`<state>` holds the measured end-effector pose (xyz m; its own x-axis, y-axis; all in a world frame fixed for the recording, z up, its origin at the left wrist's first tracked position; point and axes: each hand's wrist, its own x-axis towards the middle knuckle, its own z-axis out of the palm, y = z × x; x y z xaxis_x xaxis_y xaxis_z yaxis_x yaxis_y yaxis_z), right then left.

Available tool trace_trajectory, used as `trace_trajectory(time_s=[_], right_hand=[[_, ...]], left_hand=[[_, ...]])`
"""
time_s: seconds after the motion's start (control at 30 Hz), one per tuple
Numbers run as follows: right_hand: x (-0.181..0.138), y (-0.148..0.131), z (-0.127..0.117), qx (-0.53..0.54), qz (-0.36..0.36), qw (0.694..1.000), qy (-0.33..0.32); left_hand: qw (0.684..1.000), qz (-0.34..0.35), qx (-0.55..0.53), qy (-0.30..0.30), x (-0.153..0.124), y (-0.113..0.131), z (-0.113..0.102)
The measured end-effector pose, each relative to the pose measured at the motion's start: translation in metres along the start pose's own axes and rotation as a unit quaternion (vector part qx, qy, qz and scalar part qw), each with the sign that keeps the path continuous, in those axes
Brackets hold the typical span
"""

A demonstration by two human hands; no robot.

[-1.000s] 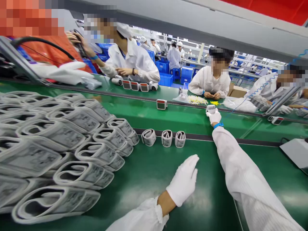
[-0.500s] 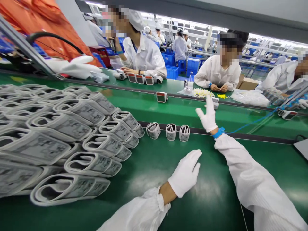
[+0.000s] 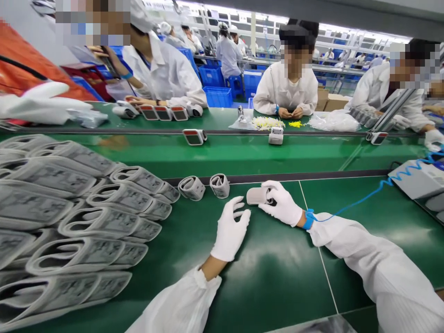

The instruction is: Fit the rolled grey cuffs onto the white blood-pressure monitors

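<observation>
My right hand [image 3: 280, 203], in a white glove with a blue wrist strap, is closed on a small rolled grey cuff [image 3: 255, 196] just above or on the green work surface. Its smooth light-grey side faces left; the fingers hide its right end. My left hand [image 3: 232, 229], also gloved, is just left of that cuff, fingers apart and curved, holding nothing. Two similar rolled cuffs, one [image 3: 219, 186] nearer my hands and another [image 3: 192, 188] farther left, stand beside the dark edge strip. Larger piled rolled cuffs [image 3: 100, 226] fill the left side.
Beyond the strip runs a green conveyor [image 3: 243, 155] carrying white devices, one with a red-framed screen [image 3: 194, 137]. Across it sit co-workers in white coats, near yellow and white small parts [image 3: 268, 123]. A grey machine [image 3: 421, 185] stands at right; a blue coiled cord [image 3: 381, 187] stretches to my wrist.
My right hand has drawn back from over the conveyor and closed on a cuff. My left hand has moved closer to it. The view has swung to the right.
</observation>
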<state>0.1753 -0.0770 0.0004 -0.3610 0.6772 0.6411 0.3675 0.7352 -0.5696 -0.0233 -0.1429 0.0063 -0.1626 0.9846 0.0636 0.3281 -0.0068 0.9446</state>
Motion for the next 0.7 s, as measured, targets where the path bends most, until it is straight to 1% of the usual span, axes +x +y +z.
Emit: trace_trajectory(time_s=[0.1,0.17,0.27,0.33,0.43,0.57,0.63,0.7], right_hand=[[-0.024,-0.022,-0.017,0.031,-0.014,0.999,-0.001],[-0.035,-0.037,-0.024,0.058,-0.017,0.998,0.006],[-0.043,-0.053,-0.029,0.070,0.012,0.997,-0.003],[-0.043,-0.057,-0.030,0.063,0.031,0.997,-0.009],[-0.041,-0.058,-0.031,0.062,0.059,0.996,0.005],[-0.039,-0.060,-0.032,0.071,0.128,0.989,0.029],[-0.039,-0.063,-0.032,0.094,0.165,0.981,0.030],[-0.040,-0.064,-0.031,0.122,0.202,0.971,0.029]], left_hand=[[0.995,0.061,0.072,-0.014,-0.007,0.000,0.006],[0.993,0.086,0.075,-0.030,-0.010,0.000,0.009],[0.994,0.068,0.030,-0.080,-0.011,0.000,0.009],[0.994,0.054,0.001,-0.097,-0.011,0.000,0.007],[0.993,0.077,-0.035,-0.078,-0.013,0.001,0.005],[0.987,0.114,-0.091,-0.062,-0.021,0.002,0.006],[0.984,0.142,-0.091,-0.052,-0.025,0.004,0.007],[0.981,0.180,-0.065,-0.040,-0.028,0.006,0.007]])
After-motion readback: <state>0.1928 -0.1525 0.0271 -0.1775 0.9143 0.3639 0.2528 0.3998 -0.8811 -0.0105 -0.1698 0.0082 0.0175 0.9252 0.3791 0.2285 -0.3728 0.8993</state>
